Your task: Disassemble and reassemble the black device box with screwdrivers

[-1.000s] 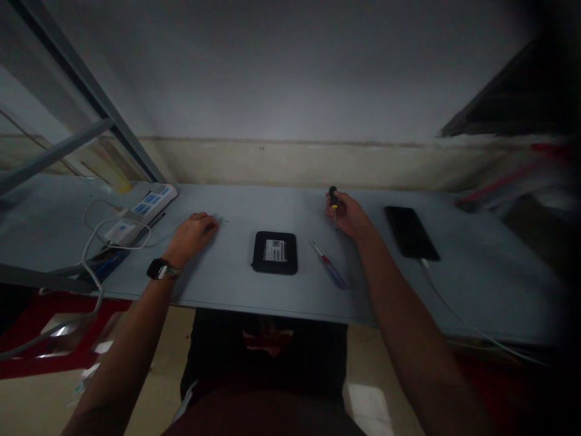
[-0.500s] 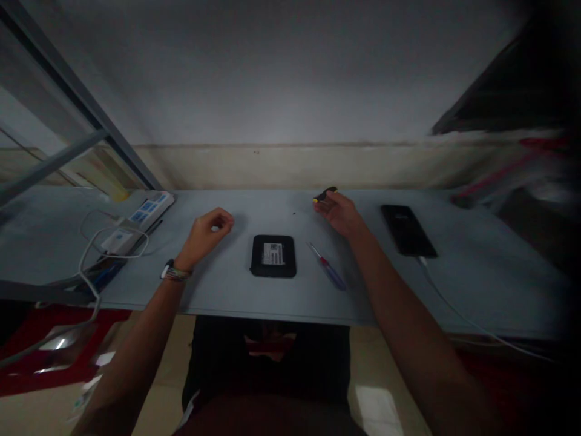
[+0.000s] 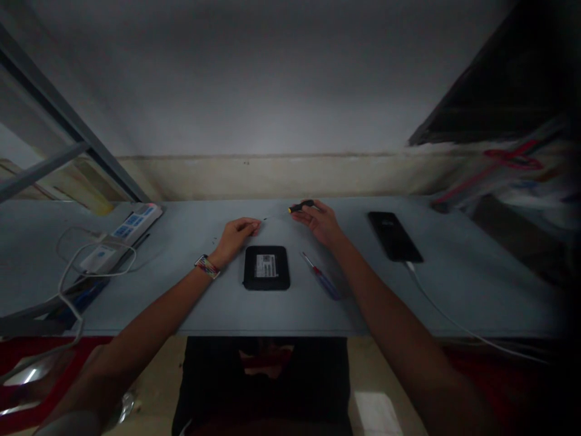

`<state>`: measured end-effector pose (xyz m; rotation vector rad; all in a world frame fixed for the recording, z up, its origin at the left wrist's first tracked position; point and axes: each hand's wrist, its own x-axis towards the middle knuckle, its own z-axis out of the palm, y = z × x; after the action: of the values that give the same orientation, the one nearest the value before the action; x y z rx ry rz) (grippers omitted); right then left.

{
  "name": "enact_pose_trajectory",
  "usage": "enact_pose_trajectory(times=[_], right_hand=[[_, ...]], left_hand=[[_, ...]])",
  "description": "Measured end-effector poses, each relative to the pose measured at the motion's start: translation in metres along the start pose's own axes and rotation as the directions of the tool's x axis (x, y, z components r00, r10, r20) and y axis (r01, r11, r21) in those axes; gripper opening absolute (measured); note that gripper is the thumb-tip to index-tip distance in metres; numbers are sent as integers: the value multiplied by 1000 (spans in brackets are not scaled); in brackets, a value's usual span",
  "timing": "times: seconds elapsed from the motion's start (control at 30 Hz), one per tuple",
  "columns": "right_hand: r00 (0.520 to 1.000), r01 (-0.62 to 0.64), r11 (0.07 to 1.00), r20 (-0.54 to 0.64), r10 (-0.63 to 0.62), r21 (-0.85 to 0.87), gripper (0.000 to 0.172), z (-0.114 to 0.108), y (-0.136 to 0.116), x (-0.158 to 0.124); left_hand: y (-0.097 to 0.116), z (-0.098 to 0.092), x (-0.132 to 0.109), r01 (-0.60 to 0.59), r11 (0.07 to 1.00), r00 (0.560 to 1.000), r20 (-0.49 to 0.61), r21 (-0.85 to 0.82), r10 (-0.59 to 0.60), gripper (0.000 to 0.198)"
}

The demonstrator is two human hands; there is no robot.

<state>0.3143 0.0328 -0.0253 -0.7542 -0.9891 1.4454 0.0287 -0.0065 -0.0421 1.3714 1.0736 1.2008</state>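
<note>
My right hand [image 3: 320, 223] holds a screwdriver by its black and yellow handle [image 3: 302, 206], above the far part of the table. Its thin shaft is barely visible, and a dark tip [image 3: 265, 219] points left at my other hand. My left hand [image 3: 238, 235] is closed in a pinch right beside that tip; what sits between the fingertips is too small to make out. Below the hands a flat black box [image 3: 267, 268] with a white label lies on the table. A second screwdriver [image 3: 321, 277], with a purple and red handle, rests to the box's right.
A phone [image 3: 394, 236] with a white cable lies to the right. At the left are a power strip [image 3: 122, 236] and looped white cable. Two tiny dark specks [image 3: 215, 240] lie left of my left hand. The wall [image 3: 272, 175] borders the table's back edge.
My left hand has moved right, its fingers now pinched at the screwdriver's tip. My right hand has brought the screwdriver left and slightly lower. The view has shifted a little.
</note>
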Motion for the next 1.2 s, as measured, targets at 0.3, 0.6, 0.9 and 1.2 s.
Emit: enact_pose_trajectory(times=[0.3, 0.6, 0.9, 1.2], right_hand=[[1000, -12, 998, 22, 13, -55, 43, 2, 4, -3], [1000, -5, 998, 6, 5, -66, 41, 2, 5, -3], [1000, -16, 997, 5, 17, -76, 41, 1, 5, -3], [1000, -9, 996, 0, 9, -85, 39, 2, 5, -4]], left_hand=[[-2, 4, 4, 12, 1000, 1000, 0, 10, -12, 35], [2, 5, 2, 3, 1000, 1000, 6, 26, -3, 32], [0, 5, 4, 9, 999, 1000, 0, 47, -9, 29], [-1, 5, 4, 8, 999, 1000, 3, 53, -8, 30]])
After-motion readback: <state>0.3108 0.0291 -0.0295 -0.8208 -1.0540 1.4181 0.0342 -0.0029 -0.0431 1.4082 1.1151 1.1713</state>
